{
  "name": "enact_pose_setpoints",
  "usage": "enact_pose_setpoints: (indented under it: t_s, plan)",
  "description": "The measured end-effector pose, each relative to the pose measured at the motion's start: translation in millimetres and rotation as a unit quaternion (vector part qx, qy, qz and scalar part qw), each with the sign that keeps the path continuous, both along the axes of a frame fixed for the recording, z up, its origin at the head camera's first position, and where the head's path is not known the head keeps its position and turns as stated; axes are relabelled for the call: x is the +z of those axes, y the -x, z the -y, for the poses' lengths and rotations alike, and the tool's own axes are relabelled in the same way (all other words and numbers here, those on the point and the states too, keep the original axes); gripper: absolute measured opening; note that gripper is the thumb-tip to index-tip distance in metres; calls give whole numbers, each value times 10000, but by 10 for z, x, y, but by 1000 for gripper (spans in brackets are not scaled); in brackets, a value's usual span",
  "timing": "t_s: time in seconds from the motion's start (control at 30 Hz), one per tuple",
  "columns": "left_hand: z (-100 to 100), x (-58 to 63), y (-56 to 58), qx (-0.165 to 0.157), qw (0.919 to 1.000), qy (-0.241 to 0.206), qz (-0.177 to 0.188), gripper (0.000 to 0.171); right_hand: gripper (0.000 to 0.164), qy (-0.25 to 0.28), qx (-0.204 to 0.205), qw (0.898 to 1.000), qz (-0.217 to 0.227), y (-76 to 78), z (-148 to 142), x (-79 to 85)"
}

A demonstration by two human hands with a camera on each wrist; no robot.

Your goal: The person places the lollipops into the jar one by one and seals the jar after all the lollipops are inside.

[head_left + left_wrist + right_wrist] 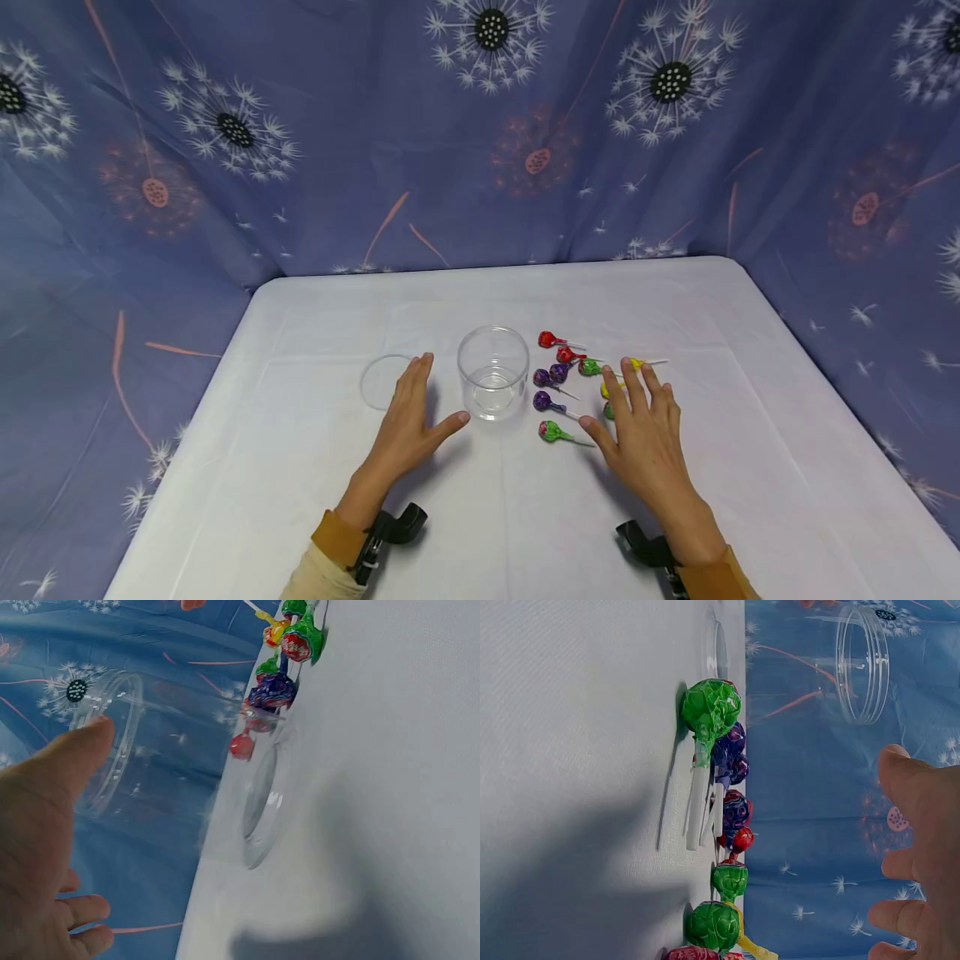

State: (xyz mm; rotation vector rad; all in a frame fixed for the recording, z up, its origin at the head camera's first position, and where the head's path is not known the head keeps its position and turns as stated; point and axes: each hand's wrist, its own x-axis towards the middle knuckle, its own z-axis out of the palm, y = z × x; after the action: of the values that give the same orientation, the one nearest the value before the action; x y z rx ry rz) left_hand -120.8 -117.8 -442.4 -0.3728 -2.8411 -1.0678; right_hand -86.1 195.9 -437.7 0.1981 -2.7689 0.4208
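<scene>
A clear plastic jar (pixel 492 375) stands upright and uncovered near the middle of the table. My left hand (pixel 408 429) hovers just left of it, fingers stretched out and thumb toward the jar, holding nothing. Partly behind that hand lies a clear round lid (pixel 372 385). To the jar's right, several wrapped lollipops lie scattered: a red one (pixel 548 339), a purple one (pixel 543 402) and a green one (pixel 551 431) among them. Over the right side of this group my right hand (pixel 643 433) is spread with nothing in it, hiding some yellow and green lollipops.
A white cloth covers the table (pixel 480 517). Behind it and at both sides hangs a blue curtain (pixel 337 150) with dandelion prints. Each wrist carries a black camera mount, the left mount (pixel 390 533) and the right mount (pixel 648 550).
</scene>
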Motion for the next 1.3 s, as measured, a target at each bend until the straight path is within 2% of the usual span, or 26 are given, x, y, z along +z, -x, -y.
enact_pose_setpoints:
  t_s: [0.2,0.43,0.67,1.0,1.3]
  plan:
    - [-91,-57,101,-100,9957,-842,385,104,79,27,52,9998,-208,-8,-17,-1]
    - [-234,-148,224,-294,9831,-1599,839,109,77,-8,28,9999,-163,-14,-20,-10]
    - [-334,-223,289,-315,9764,-1787,1172,114,76,17,22,9999,-127,-34,-41,-16]
    - [-388,-272,338,-332,9766,-1889,969,107,79,97,-139,9998,88,-79,-133,44]
    - [-409,-288,365,-200,9779,-1784,1068,102,81,125,-261,9995,104,-154,-275,51]
